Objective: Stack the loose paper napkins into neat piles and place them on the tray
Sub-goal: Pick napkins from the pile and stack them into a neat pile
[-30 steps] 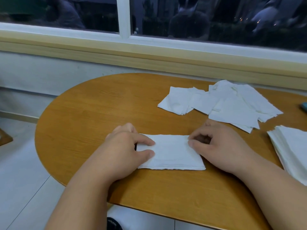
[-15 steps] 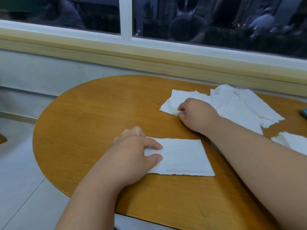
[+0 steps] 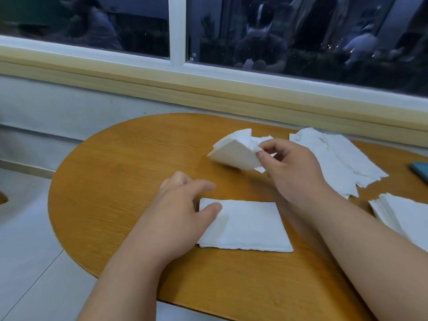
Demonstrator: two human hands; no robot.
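Pinching a small bunch of folded napkins [image 3: 234,154] between thumb and fingertips, the right hand [image 3: 294,172] holds it lifted off the table, its free end tilted away to the left of the fingers. Two hands show, and four groups of white napkins can be counted: the lifted bunch, a squared pile [image 3: 245,225] lying flat near the front edge, a loose spread [image 3: 335,158] just beyond the right hand's knuckles, and another stack [image 3: 407,216] cut off by the right border of the view. How many sheets each group holds cannot be told.

The left hand [image 3: 183,212] lies at the left end of the squared pile, fingers loosely apart, the thumb tip resting on the pile's top sheet and the other fingers curled just past its far left corner; it grips nothing.

The table [image 3: 129,172] is wood-grained, orange-brown, with a rounded end to the left. A teal object [image 3: 420,171] sits at its right edge, mostly out of view. Behind runs a pale wall, a light wooden sill and a white-framed window [image 3: 177,31] with dark glass. Pale floor tiles show below the table's edge.
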